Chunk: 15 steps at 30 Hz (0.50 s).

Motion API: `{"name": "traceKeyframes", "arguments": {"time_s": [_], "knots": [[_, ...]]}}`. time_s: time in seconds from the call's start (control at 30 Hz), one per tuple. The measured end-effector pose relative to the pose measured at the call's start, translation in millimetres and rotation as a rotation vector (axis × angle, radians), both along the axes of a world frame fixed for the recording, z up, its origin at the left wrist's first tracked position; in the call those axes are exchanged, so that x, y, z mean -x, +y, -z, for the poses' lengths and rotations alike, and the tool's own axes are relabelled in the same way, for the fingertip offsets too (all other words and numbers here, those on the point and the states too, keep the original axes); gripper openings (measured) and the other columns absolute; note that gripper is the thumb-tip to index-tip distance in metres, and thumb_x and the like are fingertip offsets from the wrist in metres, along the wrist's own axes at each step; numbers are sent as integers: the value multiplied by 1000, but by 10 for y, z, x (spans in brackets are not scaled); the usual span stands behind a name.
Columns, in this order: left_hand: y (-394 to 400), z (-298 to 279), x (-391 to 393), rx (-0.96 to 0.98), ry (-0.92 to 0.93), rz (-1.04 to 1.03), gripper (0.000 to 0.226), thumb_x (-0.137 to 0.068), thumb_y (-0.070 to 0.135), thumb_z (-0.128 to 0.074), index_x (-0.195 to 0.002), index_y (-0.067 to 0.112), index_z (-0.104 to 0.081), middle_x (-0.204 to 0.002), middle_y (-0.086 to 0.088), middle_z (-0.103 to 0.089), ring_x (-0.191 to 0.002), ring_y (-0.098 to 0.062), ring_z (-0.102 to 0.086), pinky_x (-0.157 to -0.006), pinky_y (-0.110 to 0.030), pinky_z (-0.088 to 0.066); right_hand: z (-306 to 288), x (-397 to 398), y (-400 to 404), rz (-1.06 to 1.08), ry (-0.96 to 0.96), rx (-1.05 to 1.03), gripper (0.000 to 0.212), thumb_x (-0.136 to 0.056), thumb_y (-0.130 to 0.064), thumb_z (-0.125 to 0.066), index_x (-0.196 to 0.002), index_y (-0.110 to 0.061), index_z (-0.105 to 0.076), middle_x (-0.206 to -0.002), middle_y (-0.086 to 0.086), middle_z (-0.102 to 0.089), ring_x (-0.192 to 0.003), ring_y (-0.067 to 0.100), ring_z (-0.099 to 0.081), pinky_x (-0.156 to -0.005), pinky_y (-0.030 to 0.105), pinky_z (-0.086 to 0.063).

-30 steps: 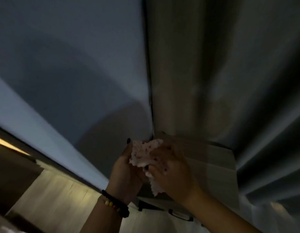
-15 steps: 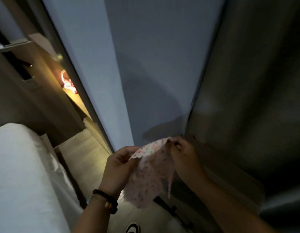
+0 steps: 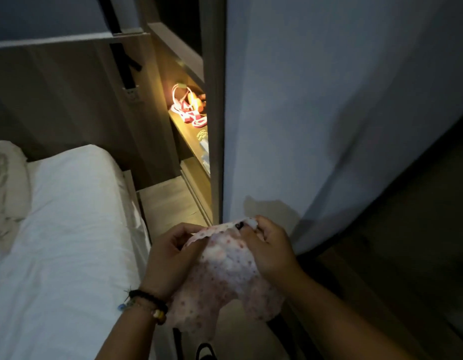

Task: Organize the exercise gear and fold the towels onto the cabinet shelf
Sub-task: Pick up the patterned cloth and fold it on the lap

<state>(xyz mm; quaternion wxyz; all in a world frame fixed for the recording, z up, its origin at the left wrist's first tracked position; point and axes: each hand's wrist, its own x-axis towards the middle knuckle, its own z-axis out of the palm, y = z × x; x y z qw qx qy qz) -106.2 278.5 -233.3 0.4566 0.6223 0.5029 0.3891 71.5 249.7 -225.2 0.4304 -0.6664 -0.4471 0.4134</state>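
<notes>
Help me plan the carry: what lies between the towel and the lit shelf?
In the head view, only bare wooden surface beside the bed lies between the towel, held by both hands, and the lit shelf.

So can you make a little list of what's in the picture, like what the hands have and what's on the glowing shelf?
left hand: pinching the top edge of the spotted towel
right hand: gripping the towel's other top corner
towel: pale with small red spots, hanging loose, not yet folded
lit shelf: pink and white exercise gear lying on it
bed: white sheet, to the left
wrist: beaded bracelets on the left one
</notes>
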Motion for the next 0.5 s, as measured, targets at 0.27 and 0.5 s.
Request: {"name": "traceKeyframes", "arguments": {"time_s": [0.27, 0.5], "knots": [[715, 162, 871, 95, 100, -72, 14, -83, 13, -72, -77, 25, -75, -80, 9, -73, -77, -4, -67, -67, -13, -51, -128, 338, 1061, 94, -142, -151, 35, -96, -31, -53, -79, -1, -59, -70, 17, -54, -59, 10, -45, -53, 21, -35], [1196, 258, 1037, 284, -157, -261, 12, -86, 9, -67, -81, 16, -76, -82, -6, -73, -78, -16, -67, -73, -35, -51, -74, 507, 1739, 49, -393, -275, 13, -93, -15, -58, -80, -16, -58, -79, -6, -49, -70, 1, -49, -61, 4, -38]]}}
